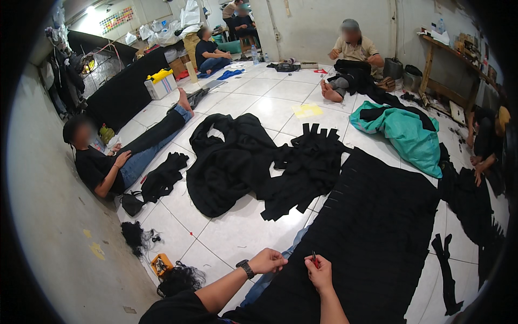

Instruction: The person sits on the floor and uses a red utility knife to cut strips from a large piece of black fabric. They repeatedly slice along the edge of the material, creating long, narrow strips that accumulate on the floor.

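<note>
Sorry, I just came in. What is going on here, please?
The person's right hand holds a small red tool above a wide black cloth. The left hand is close by, fingertips pinched together; whether they hold anything is too small to tell. Beyond the cloth, a black heap and a pile of black strips lie on the tiled floor, with a green sack to the right. By the left wall, a co-worker sits with a dark cover over the legs.
</note>
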Available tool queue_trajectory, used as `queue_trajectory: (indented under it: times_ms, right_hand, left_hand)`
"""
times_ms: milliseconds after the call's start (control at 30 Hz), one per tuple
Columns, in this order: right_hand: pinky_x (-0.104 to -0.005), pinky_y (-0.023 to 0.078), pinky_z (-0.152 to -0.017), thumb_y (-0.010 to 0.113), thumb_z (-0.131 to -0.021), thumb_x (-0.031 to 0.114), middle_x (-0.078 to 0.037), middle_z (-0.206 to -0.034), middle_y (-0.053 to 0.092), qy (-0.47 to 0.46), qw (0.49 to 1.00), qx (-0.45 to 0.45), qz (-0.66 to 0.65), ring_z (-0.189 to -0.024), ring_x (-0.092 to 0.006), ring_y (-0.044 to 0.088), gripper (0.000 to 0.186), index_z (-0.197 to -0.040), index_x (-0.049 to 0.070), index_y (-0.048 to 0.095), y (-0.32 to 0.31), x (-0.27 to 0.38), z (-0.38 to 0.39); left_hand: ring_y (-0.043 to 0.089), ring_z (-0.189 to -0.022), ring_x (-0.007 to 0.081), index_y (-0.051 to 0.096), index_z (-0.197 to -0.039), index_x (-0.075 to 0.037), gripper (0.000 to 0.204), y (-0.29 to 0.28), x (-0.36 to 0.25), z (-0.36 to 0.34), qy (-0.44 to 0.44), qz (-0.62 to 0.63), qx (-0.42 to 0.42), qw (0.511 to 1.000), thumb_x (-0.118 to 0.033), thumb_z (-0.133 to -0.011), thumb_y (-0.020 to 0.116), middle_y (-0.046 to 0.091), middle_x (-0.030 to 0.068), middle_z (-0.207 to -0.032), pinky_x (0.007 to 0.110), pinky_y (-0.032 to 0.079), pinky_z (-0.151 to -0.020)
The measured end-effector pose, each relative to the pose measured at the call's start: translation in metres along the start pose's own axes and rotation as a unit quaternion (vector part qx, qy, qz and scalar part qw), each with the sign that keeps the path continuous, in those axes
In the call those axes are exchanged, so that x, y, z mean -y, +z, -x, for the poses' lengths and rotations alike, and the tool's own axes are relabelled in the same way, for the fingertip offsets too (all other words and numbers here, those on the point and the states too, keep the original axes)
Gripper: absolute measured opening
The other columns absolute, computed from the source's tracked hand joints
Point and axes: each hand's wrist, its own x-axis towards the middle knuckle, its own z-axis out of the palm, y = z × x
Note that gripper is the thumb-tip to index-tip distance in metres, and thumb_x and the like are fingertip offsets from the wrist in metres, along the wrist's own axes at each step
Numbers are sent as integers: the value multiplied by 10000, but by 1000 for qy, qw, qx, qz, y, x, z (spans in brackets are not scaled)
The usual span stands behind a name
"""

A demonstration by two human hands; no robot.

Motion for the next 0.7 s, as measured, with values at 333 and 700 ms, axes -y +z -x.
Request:
queue_trajectory:
  times_ms: [333,700]
  right_hand:
    - [-217,373,-483,688,-902,96,38,-635,561,11,1000,-8,-9,-525,-37,481,100,-932,1,691,0,3,1]
    - [-204,310,-405,640,-940,69,36,-601,509,-1,1000,3,-9,-442,-37,424,60,-950,11,651,1,0,-1]
  left_hand:
    - [581,-580,71,695,-885,-32,304,-3,5,-2,-9,-5,8,1000,-322,-963,655,684,5,-737,232,447,-552]
    - [606,-604,88,682,-936,-14,280,-4,15,-6,4,13,3,1000,-290,-968,643,684,26,-764,243,476,-582]
